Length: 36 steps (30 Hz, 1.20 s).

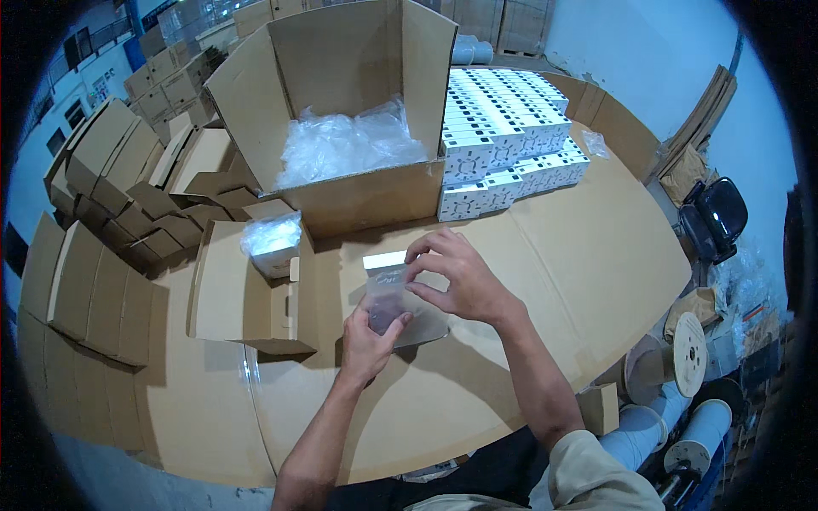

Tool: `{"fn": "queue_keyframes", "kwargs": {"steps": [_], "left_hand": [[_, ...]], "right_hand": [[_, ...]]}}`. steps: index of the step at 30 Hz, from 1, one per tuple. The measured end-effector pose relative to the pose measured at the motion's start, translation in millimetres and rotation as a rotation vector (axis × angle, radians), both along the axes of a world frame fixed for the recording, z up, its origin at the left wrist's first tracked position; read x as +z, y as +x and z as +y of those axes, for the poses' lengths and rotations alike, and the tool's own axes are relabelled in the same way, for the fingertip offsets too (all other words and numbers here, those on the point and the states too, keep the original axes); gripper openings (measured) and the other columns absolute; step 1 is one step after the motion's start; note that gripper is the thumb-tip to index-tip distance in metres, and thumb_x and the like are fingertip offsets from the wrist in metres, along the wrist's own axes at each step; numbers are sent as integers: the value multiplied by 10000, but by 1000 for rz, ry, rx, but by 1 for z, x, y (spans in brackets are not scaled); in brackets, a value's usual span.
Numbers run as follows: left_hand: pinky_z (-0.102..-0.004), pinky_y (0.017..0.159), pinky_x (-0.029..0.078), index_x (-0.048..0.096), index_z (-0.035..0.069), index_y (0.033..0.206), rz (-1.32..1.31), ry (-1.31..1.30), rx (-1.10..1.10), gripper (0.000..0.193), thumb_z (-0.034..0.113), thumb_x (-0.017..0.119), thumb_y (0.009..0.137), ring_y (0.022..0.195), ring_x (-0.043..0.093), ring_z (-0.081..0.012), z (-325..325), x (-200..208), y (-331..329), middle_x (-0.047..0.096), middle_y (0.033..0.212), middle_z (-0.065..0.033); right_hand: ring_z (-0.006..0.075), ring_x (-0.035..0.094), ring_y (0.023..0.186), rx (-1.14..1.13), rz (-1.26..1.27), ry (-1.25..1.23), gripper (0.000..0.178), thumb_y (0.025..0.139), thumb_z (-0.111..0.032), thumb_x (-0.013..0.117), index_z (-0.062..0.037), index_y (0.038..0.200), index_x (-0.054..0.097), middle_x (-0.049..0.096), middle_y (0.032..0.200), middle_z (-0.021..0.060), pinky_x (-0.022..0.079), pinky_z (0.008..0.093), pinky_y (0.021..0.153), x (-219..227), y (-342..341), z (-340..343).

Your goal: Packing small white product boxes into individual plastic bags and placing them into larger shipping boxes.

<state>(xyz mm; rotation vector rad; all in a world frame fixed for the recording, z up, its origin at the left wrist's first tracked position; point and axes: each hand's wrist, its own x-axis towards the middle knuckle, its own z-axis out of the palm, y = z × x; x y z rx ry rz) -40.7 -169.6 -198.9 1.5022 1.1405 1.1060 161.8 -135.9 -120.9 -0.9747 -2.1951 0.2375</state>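
A clear bag (388, 298) hangs above the bench (554, 281), long axis running from near edge to far edge, its white strip (383, 261) pointing far. The left hand (368, 345) pinches its lower left side; the right hand (457, 274) curls fingers at the strip's right end, their closure unclear.

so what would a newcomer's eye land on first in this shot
Probably the big open carton at the upper centre, with crumpled clear plastic inside. Just to its right, the stacked white boxes stand out in rows. Nearer, mid-view, the left hand holds a clear bag with a white top strip, the right hand at its upper right edge.
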Motion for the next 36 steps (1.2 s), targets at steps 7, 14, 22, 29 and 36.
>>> {"fn": "queue_keyframes", "kwargs": {"steps": [7,14,22,29,36], "left_hand": [[-350,872,536,611,8,1212,0,-59,48,406,136,779,865,978,683,-189,4,-6,-2,718,1074,-124],[-350,862,538,596,6,1184,-32,-43,-62,430,96,813,824,987,677,-183,1,7,-2,713,1092,-132],[-375,892,559,597,-22,1242,157,-92,-93,606,109,885,725,1028,699,-245,0,2,-5,716,1109,-161],[-358,879,561,625,-27,1192,85,-104,-112,555,116,889,725,989,705,-227,1,-11,-5,727,1081,-160],[-354,876,562,646,-33,1159,15,-126,-88,501,115,875,739,983,704,-197,2,-1,-5,740,1072,-132]], "right_hand": [[278,646,835,19,105,-3,141,787,-115,755,-71,877,655,666,851,80,484,413,813,-11,-3,-12],[316,651,773,45,-48,-31,144,838,-163,708,-69,927,643,692,862,111,483,428,747,-23,-3,-12],[248,596,621,54,42,-127,134,855,-141,756,-76,967,725,697,759,81,465,340,781,-21,-15,-15],[229,589,605,54,177,-92,84,872,-151,745,-69,893,741,686,733,68,446,360,811,-28,-19,-11],[171,615,691,-78,496,-167,168,944,-161,621,-41,927,738,671,732,70,438,344,802,-18,2,-10]]}}
